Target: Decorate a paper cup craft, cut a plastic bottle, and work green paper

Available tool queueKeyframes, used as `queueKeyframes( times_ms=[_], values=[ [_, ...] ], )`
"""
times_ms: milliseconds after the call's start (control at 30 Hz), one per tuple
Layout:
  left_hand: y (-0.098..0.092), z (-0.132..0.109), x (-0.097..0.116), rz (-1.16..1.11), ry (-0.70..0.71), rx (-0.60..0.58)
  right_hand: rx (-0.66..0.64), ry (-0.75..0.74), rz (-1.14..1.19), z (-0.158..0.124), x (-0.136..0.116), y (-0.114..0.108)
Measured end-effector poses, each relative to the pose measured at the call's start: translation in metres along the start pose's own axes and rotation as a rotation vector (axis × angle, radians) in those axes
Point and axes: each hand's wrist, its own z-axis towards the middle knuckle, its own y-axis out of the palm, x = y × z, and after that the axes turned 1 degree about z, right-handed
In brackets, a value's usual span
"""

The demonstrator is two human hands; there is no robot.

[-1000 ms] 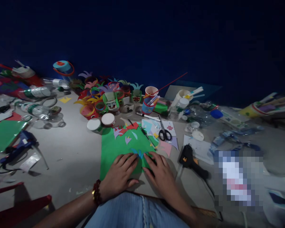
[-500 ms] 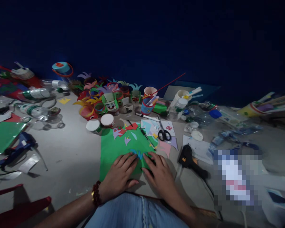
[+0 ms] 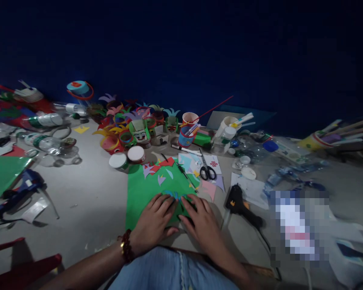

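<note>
My left hand (image 3: 156, 219) lies palm down on a green sheet of paper (image 3: 136, 203), its fingers stretched out. From the other side my right hand (image 3: 202, 219) rests with fingers spread and angled inward. The fingertips of both hands touch a small blue paper cutout (image 3: 176, 195) with pointed strips, partly covered by them. Just beyond lie purple paper scraps (image 3: 161, 179), red scraps (image 3: 167, 162) and a black pen (image 3: 186, 177). Black-handled scissors (image 3: 207, 172) lie on white paper at the upper right of the green sheet.
A black glue gun (image 3: 240, 203) with its cord lies right of my hands; a blue glue gun (image 3: 26, 185) is at the left. Two white-lidded tubs (image 3: 136, 154), decorated paper cups (image 3: 139, 133) and plastic bottles (image 3: 42, 141) stand or lie farther back. A pixelated patch hides something at right.
The view has shifted slightly. Both hands stay on the green sheet, with the fingertips still at the blue cutout and only a slight shift of the fingers.
</note>
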Motion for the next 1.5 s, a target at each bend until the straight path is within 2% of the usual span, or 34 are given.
queueKeyframes(
  times_ms=[333,1000,1133,1233,1333,1400,1500],
  values=[
    [-0.006,-0.003,-0.011,0.026,0.092,-0.011,0.0,0.054,0.056,-0.006,-0.012,-0.002],
    [0.003,-0.009,-0.015,0.061,0.103,-0.008,0.032,0.054,0.05,-0.004,-0.013,-0.001],
    [0.001,-0.007,-0.014,0.032,0.086,-0.005,0.062,0.016,0.083,-0.003,-0.004,-0.008],
    [0.0,-0.006,-0.014,0.013,0.081,-0.005,0.083,-0.007,0.056,0.017,0.006,-0.024],
    [-0.001,-0.005,-0.013,0.014,0.081,-0.015,0.021,0.033,-0.068,0.052,0.01,-0.039],
    [-0.002,-0.005,-0.013,0.017,0.083,-0.028,-0.051,0.115,-0.112,0.076,0.008,-0.041],
    [-0.003,-0.006,-0.013,0.021,0.07,-0.038,-0.074,0.12,-0.065,0.099,0.007,-0.036]
  ],
)
